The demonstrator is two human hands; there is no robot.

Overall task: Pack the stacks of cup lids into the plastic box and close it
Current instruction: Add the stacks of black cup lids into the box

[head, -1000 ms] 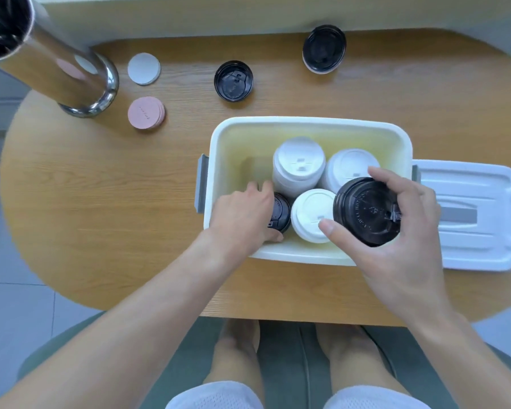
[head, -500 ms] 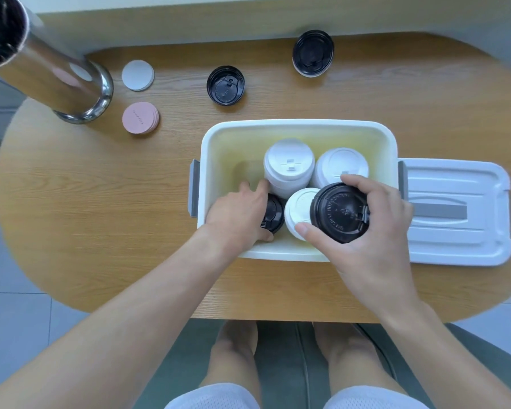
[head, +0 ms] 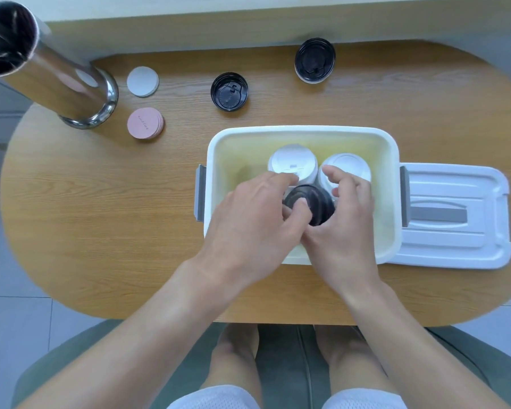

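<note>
Both hands' grip on round black lid stack point(head: 316, 202)

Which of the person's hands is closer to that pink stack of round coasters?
The left hand. It is over the box's left half, down and to the right of the pink coaster stack. The right hand is farther right, beyond the black lid stack.

One head-worn view looks steeply down, close over the table point(head: 101, 231), edges seemingly wide-angle warped.
</note>
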